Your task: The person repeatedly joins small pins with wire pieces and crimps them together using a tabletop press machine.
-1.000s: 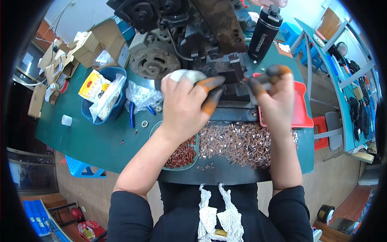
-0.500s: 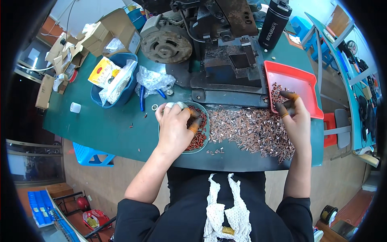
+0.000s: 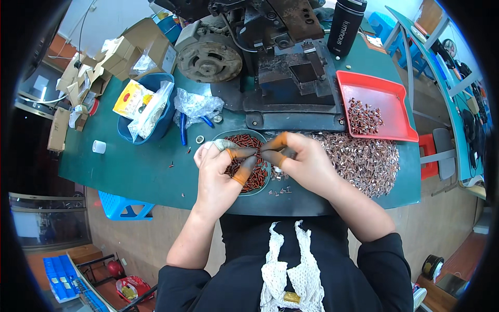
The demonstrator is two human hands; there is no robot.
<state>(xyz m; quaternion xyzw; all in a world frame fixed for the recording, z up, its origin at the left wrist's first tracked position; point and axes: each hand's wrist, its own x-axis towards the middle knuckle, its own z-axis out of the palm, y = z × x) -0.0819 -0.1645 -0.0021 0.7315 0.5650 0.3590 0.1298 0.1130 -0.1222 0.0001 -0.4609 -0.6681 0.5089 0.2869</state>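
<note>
My left hand [image 3: 217, 167] and my right hand [image 3: 306, 161] meet over a greenish bowl [image 3: 269, 174]. Thumb and forefinger are pinched together on each, their tips almost touching. Whatever lies between them is too small to make out. Dark fingertip covers with orange edges sit on those fingers; other left fingers have a pale wrap. Small reddish-brown rod-like parts [image 3: 254, 182] fill the bowl. Right of it spreads a heap of small coppery and silvery metal pieces [image 3: 364, 161], partly behind my right hand. More small parts [image 3: 365, 117] lie in a red tray [image 3: 392, 106].
A dark, worn machine [image 3: 291, 83] stands behind the bowl, with a black bottle [image 3: 347, 28] at its right. Leftward are a blue bin [image 3: 156, 125] holding packages, blue-handled pliers [image 3: 183, 129], crumpled plastic [image 3: 197, 104], a white roll [image 3: 99, 146] and cardboard boxes [image 3: 150, 44].
My right hand has left the red tray and come left to the bowl, beside my left hand. My left thumb and forefinger have closed into a pinch. The view has shifted slightly.
</note>
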